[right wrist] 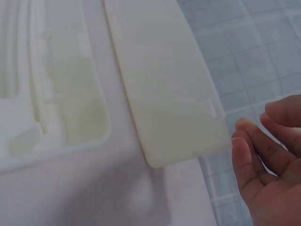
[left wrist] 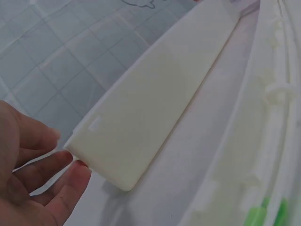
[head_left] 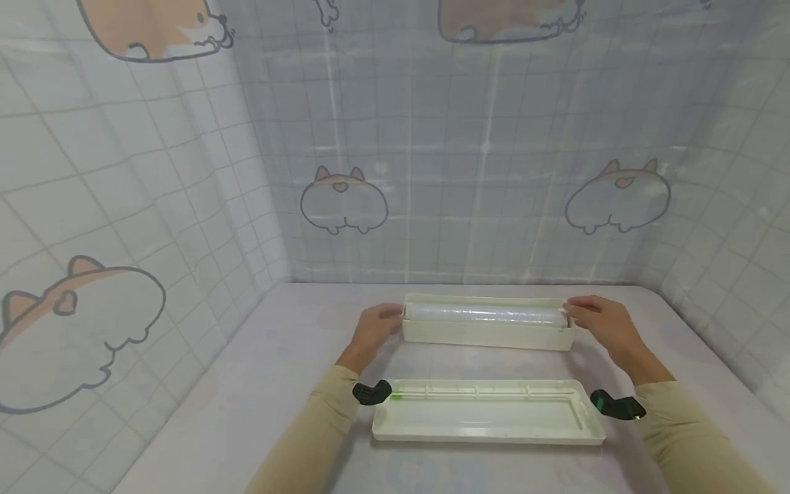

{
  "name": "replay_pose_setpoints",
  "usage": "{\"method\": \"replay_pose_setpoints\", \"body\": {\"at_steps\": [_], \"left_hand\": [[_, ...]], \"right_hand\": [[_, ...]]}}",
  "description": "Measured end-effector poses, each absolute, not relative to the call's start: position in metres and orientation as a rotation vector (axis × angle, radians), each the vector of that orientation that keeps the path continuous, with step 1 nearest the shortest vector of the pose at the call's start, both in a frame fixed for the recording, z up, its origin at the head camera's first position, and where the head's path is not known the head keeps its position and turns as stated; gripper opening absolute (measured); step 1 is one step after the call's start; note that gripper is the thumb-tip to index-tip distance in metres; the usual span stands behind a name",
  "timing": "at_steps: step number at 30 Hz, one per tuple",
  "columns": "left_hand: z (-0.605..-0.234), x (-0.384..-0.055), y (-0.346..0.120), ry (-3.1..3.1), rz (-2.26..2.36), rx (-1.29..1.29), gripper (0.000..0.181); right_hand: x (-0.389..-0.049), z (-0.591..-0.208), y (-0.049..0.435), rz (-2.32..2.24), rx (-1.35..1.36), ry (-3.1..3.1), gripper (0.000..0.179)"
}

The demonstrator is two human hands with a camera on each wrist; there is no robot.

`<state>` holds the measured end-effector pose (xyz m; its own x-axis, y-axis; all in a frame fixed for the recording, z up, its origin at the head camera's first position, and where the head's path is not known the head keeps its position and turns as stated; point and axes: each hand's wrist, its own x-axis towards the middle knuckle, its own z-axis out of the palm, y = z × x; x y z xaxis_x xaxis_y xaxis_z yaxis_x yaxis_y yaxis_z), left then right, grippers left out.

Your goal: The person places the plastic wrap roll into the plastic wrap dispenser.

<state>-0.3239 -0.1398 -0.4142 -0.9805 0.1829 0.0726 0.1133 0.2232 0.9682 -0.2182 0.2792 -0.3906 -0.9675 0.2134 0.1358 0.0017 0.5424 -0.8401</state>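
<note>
An off-white plastic box (head_left: 487, 335) stands at the back of the table, with a shiny clear roll of cling film (head_left: 484, 314) lying lengthwise inside. My left hand (head_left: 373, 329) is at the box's left end. In the left wrist view, its loosely bent fingertips (left wrist: 77, 169) touch the end near the top corner, thumb apart from the wall. At the opposite end is my right hand (head_left: 605, 326), with relaxed fingers (right wrist: 242, 153) beside the top corner; whether they touch it is unclear. The long lid (head_left: 481, 415) lies inner side up in front of the box.
A long rail with a bit of green (head_left: 398, 394) runs along the lid's inner side. The white tabletop (head_left: 296, 350) extends around the box and lid. Dog-patterned grid sheets (head_left: 444, 171) hang behind and at both sides. Dark wrist devices (head_left: 617, 405) sit above the lid's ends.
</note>
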Motion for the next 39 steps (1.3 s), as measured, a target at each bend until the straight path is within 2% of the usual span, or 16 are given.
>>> {"method": "replay_pose_setpoints", "body": {"at_steps": [6, 18, 29, 36, 39], "left_hand": [[-0.415, -0.313, -0.148, 2.468, 1.985, 0.313, 0.026], [-0.413, -0.283, -0.165, 2.57, 1.883, 0.34, 0.023], [-0.424, -0.273, -0.174, 2.568, 1.704, 0.347, 0.023], [-0.427, -0.27, -0.18, 2.527, 1.65, 0.37, 0.027], [-0.429, -0.268, -0.183, 2.516, 1.619, 0.384, 0.028]], "right_hand": [[-0.205, -0.395, 0.283, 1.491, -0.123, -2.427, 0.053], [-0.173, -0.404, 0.282, 1.689, -0.039, -2.339, 0.058], [-0.16, -0.412, 0.277, 1.74, -0.138, -2.471, 0.061], [-0.154, -0.42, 0.276, 1.729, -0.178, -2.593, 0.053], [-0.153, -0.421, 0.275, 1.729, -0.192, -2.641, 0.057]]}}
